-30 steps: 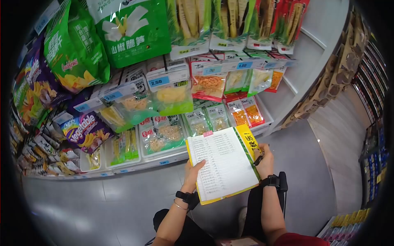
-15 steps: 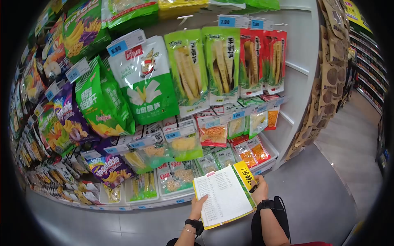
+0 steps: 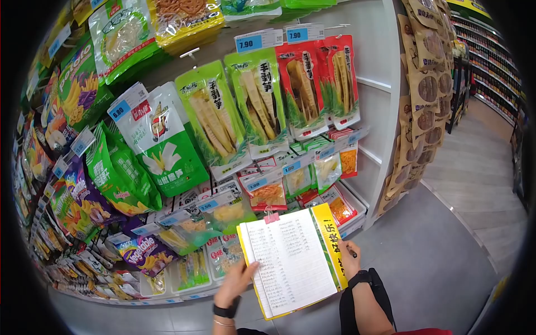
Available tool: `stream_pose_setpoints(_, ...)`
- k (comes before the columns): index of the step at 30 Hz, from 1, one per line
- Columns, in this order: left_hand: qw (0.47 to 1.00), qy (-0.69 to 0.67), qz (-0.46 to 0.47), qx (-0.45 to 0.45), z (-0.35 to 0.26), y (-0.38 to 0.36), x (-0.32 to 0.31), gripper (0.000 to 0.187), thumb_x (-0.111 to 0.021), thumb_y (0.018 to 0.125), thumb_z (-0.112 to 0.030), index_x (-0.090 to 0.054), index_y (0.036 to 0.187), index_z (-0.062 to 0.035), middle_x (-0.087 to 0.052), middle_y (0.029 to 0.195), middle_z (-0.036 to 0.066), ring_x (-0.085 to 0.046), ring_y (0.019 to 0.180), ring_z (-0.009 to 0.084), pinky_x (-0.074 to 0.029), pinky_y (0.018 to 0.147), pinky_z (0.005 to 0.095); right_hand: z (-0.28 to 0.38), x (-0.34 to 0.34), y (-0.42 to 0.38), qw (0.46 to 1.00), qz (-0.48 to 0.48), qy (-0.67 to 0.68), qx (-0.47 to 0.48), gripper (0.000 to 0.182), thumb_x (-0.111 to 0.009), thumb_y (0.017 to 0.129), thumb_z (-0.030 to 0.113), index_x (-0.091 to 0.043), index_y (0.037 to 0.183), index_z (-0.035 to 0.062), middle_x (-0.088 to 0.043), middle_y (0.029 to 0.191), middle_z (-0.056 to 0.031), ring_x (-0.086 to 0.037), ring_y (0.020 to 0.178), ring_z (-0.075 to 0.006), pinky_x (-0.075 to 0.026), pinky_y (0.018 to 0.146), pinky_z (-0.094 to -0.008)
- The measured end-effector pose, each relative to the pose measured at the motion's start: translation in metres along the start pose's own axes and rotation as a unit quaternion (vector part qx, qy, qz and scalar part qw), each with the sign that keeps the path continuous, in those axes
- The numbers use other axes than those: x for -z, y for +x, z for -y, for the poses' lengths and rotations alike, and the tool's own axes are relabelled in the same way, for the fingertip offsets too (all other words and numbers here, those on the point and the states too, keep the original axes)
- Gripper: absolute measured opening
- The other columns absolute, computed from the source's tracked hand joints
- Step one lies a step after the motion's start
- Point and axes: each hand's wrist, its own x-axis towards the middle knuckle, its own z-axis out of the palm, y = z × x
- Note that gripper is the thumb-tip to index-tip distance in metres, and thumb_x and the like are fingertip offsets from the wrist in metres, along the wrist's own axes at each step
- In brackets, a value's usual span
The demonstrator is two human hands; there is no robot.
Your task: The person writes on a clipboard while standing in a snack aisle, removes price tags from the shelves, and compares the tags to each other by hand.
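Observation:
An open notebook (image 3: 298,268) with handwritten lists lies on a yellow printed backing (image 3: 331,237), in front of the snack shelf. A pink clip (image 3: 271,216) sits at its top edge. My left hand (image 3: 237,282) grips the notebook's left edge, fingers closed over the page border. At the right edge, my right hand (image 3: 350,262) holds a dark pen (image 3: 352,252) in curled fingers and rests against the yellow backing. A black band is around each wrist.
Hanging snack packs fill the shelf, among them green bamboo-shoot packs (image 3: 259,103), red packs (image 3: 301,86) and a green-and-white bag (image 3: 162,142). Price tags (image 3: 248,42) stick out in front. Brown packs (image 3: 427,84) hang on the shelf end, beside an aisle floor (image 3: 469,162).
The view has shifted, so the shelf goods appear further left. The notebook appears closer and more upright. My left hand has moved left and sits lower on the notebook's edge.

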Motion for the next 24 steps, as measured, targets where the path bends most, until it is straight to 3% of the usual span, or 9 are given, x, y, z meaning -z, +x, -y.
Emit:
stream_pose_setpoints(1, 0.994, 0.1, 0.041, 0.012, -0.036, 0.002, 0.029, 0.024, -0.057, 0.083, -0.016, -0.056, 0.094, 0.0059, -0.062, 0.076, 0.019, -0.06, 0.07, 0.017, -0.046, 0.061, 0.0286, -0.003, 0.001, 0.004, 0.997, 0.006, 0.06, -0.042, 0.025, -0.055, 0.086, 0.024, -0.056, 0.072, 0.0032, -0.056, 0.062, -0.002, -0.047, 0.051, -0.0071, -0.037, 0.048, -0.0227)
stream_pose_setpoints(4, 0.972, 0.131, -0.131, -0.144, -0.12, 0.023, 0.084, 0.021, -0.059, 0.08, -0.013, -0.059, 0.091, 0.0052, -0.061, 0.071, 0.016, -0.058, 0.066, 0.0163, -0.045, 0.059, 0.0276, -0.003, 0.005, 0.013, 0.982, 0.014, 0.172, -0.079, 0.023, -0.054, 0.087, 0.022, -0.055, 0.072, 0.0051, -0.055, 0.063, 0.0, -0.047, 0.052, -0.0058, -0.037, 0.05, -0.0215)
stream_pose_setpoints(6, 0.937, 0.057, -0.222, -0.264, -0.158, 0.066, 0.105, 0.013, -0.055, 0.081, -0.004, -0.058, 0.09, 0.0049, -0.061, 0.078, 0.014, -0.058, 0.067, 0.0161, -0.046, 0.061, 0.0263, 0.003, 0.006, 0.014, 0.97, 0.015, 0.231, -0.073, 0.021, -0.055, 0.087, 0.022, -0.053, 0.074, 0.005, -0.055, 0.065, 0.0, -0.047, 0.054, -0.0058, -0.039, 0.051, -0.0214)
stream_pose_setpoints(8, 0.852, 0.189, -0.299, -0.386, -0.203, 0.109, 0.121, 0.011, -0.053, 0.081, -0.002, -0.057, 0.091, 0.003, -0.061, 0.081, 0.013, -0.06, 0.072, 0.0184, -0.046, 0.065, 0.0264, 0.006, 0.006, 0.015, 0.965, 0.009, 0.253, -0.07, 0.021, -0.055, 0.087, 0.022, -0.053, 0.074, 0.0048, -0.055, 0.066, 0.0, -0.048, 0.055, -0.0057, -0.039, 0.052, -0.0213)
stream_pose_setpoints(9, 0.829, 0.226, -0.323, -0.396, -0.223, 0.131, 0.125, 0.014, -0.052, 0.081, 0.0, -0.057, 0.093, 0.0025, -0.06, 0.089, 0.015, -0.06, 0.079, 0.024, -0.046, 0.07, 0.0291, 0.007, 0.007, 0.017, 0.959, -0.002, 0.275, -0.064, 0.021, -0.055, 0.087, 0.022, -0.053, 0.074, 0.0046, -0.056, 0.067, 0.0, -0.048, 0.056, -0.0056, -0.039, 0.053, -0.0212)
stream_pose_setpoints(11, 0.72, 0.29, -0.393, -0.494, -0.257, 0.176, 0.128, 0.021, -0.049, 0.078, 0.003, -0.056, 0.098, 0.0025, -0.056, 0.101, 0.016, -0.056, 0.092, 0.0291, -0.044, 0.08, 0.0327, 0.008, 0.012, 0.019, 0.963, 0.004, 0.26, -0.069, 0.023, -0.055, 0.086, 0.024, -0.054, 0.075, 0.0033, -0.054, 0.066, 0.0012, -0.044, 0.057, -0.0048, -0.035, 0.053, -0.0208)
stream_pose_setpoints(13, 0.637, 0.337, -0.428, -0.546, -0.286, 0.219, 0.129, 0.029, -0.048, 0.074, 0.006, -0.055, 0.102, 0.0037, -0.053, 0.109, 0.015, -0.049, 0.104, 0.0302, -0.04, 0.088, 0.0355, 0.006, 0.016, 0.024, 0.955, 0.0, 0.29, -0.066, 0.02, -0.055, 0.086, 0.021, -0.053, 0.076, 0.0044, -0.056, 0.07, -0.0009, -0.05, 0.06, -0.0064, -0.04, 0.056, -0.0208)
stream_pose_setpoints(15, 0.58, 0.409, -0.436, -0.554, -0.314, 0.243, 0.12, 0.03, -0.051, 0.076, 0.004, -0.053, 0.106, 0.0031, -0.051, 0.114, 0.013, -0.047, 0.108, 0.0283, -0.04, 0.088, 0.0345, 0.014, 0.023, 0.026, 0.951, 0.003, 0.302, -0.067, 0.019, -0.055, 0.085, 0.021, -0.053, 0.077, 0.0043, -0.056, 0.07, -0.0012, -0.05, 0.061, -0.007, -0.04, 0.057, -0.0212)
stream_pose_setpoints(24, 0.552, 0.463, -0.536, -0.439, -0.311, 0.266, 0.089, 0.037, -0.056, 0.069, -0.002, -0.056, 0.106, -0.0025, -0.051, 0.102, 0.008, -0.048, 0.098, 0.0249, -0.039, 0.082, 0.0357, 0.003, 0.041, 0.045, 0.925, -0.036, 0.369, -0.088, 0.021, -0.053, 0.087, 0.023, -0.053, 0.078, 0.0045, -0.057, 0.072, -0.0016, -0.051, 0.063, -0.0084, -0.041, 0.059, -0.0224)
